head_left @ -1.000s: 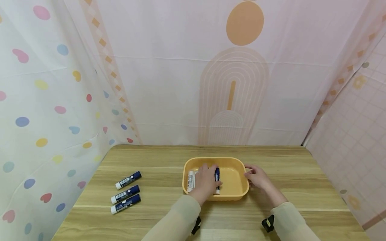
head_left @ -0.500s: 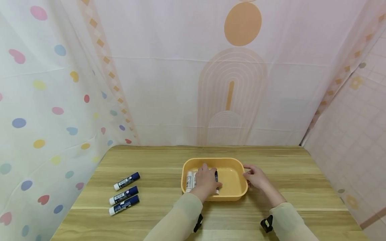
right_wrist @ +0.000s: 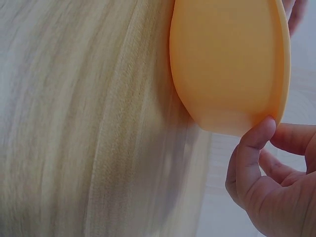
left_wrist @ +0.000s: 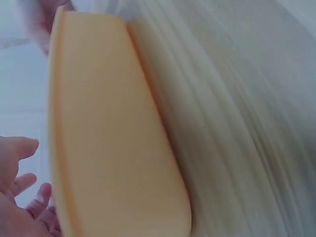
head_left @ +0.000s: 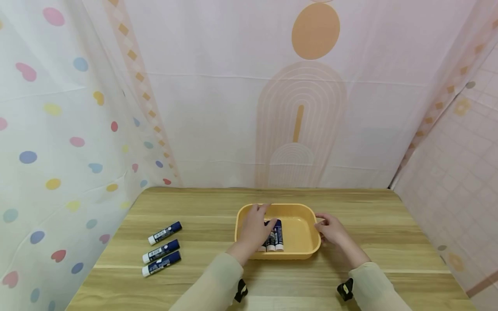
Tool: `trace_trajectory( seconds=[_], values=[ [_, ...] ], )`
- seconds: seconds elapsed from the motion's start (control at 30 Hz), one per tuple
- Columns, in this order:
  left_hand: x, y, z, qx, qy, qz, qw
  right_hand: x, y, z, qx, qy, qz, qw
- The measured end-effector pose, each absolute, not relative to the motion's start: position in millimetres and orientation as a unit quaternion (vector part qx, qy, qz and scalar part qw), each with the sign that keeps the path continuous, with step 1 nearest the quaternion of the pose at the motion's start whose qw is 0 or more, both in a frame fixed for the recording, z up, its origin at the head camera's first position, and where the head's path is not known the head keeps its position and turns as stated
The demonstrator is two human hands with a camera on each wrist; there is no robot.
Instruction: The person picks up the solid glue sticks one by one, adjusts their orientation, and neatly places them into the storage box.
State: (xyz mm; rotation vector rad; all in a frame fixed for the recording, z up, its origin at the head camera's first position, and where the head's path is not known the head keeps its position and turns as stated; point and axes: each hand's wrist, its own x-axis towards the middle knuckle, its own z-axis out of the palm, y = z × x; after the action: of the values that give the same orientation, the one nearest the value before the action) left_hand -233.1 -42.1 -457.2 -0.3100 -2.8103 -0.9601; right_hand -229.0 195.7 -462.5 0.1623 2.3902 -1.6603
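A yellow plastic tray (head_left: pixel 297 255) sits on the table with several navy-and-white glue sticks (head_left: pixel 279 236) side by side inside. My left hand (head_left: pixel 253 231) is over the tray's left part, fingers spread and nothing gripped; it hides the tray's left end and part of the sticks. In the left wrist view, the fingers (left_wrist: pixel 24 182) are apart beside the tray's rim. My right hand (head_left: pixel 332 229) pinches the tray's right end; the right wrist view shows thumb and fingers (right_wrist: pixel 254 143) on either side of the rim.
Three more glue sticks (head_left: pixel 161 252) lie slanted on the wooden table (head_left: pixel 186 289), left of the tray. A patterned cloth (head_left: pixel 210 108) hangs behind the table's far edge, with others along both sides.
My left hand has shifted left and its fingers have loosened, uncovering glue sticks lying together in the tray. The right hand stays at the tray's right rim.
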Motion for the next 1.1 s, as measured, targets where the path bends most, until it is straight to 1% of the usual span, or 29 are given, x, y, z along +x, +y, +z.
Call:
trace_trajectory(
  seconds=[0.07,0.23,0.37,0.43,0.6,0.8,0.9,1.1],
  values=[
    [-233,-52,-455,-0.1,-0.931,-0.339,0.087,-229,197,-463,0.057,0.815,-0.566,0.113],
    [-231,-86,-455,-0.086,-0.913,-0.389,0.091,-228,199,-464,0.058,0.816,-0.565,0.108],
    [-227,-121,-458,-0.084,-0.906,-0.401,0.109,-228,200,-465,0.058,0.816,-0.565,0.105],
    [-225,-141,-461,-0.081,-0.907,-0.4,0.107,-228,200,-464,0.058,0.817,-0.564,0.104],
    [-218,-193,-471,-0.069,-0.928,-0.352,0.096,-227,200,-464,0.062,0.815,-0.566,0.105],
    [-214,-249,-477,-0.071,-0.954,-0.266,0.122,-226,200,-463,0.059,0.815,-0.567,0.106],
    [-213,-269,-479,-0.077,-0.962,-0.232,0.121,-226,200,-462,0.061,0.817,-0.564,0.105],
    [-215,-293,-482,-0.082,-0.972,-0.201,0.093,-226,200,-463,0.061,0.82,-0.559,0.103]
  ],
)
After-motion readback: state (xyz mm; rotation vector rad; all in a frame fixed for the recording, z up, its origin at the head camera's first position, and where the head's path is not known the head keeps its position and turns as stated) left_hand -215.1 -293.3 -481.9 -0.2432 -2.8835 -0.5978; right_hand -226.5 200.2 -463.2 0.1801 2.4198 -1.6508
